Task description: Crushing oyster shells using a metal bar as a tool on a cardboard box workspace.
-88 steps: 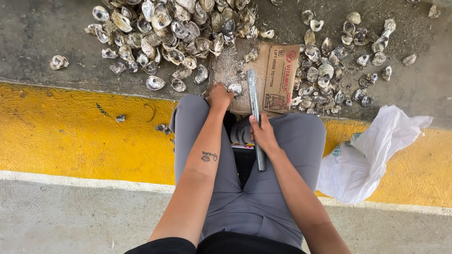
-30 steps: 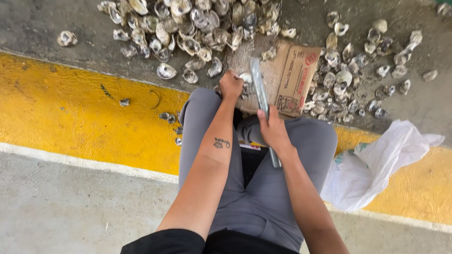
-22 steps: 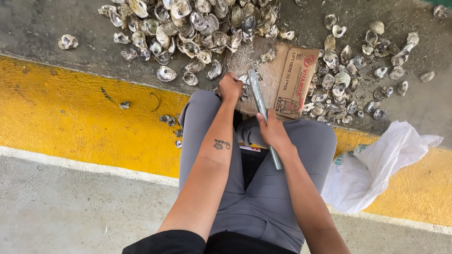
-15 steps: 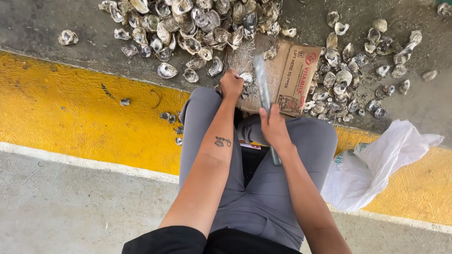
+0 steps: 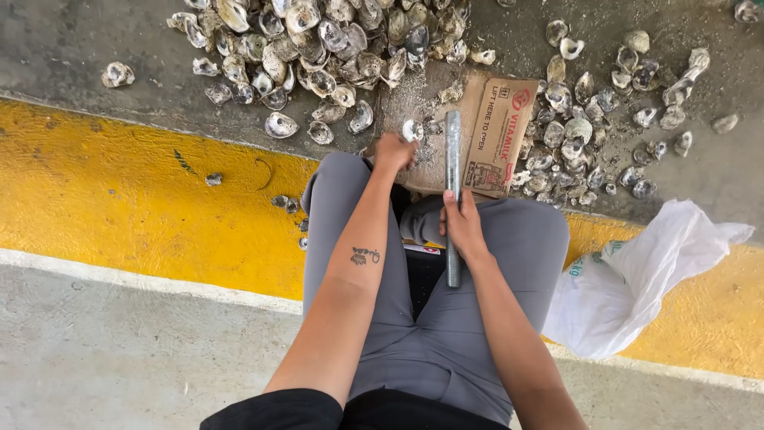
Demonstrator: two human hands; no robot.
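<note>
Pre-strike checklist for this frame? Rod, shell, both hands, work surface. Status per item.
1. Right hand gripped around the metal rod: ok, fingers wrapped mid-shaft.
2. Left hand holding the oyster shell in place on the cardboard: ok, shell at the fingertips.
3. Rod tip clear of the left hand's fingers: ok, the rod lies to the right of them with a visible gap.
4. Cardboard lying flat on the concrete: ok, though littered with shell bits.
5. Shell's hinge facing the rod: cannot tell, too small.
6. White plastic bag out of the swing path: ok, off beside the right knee.
</note>
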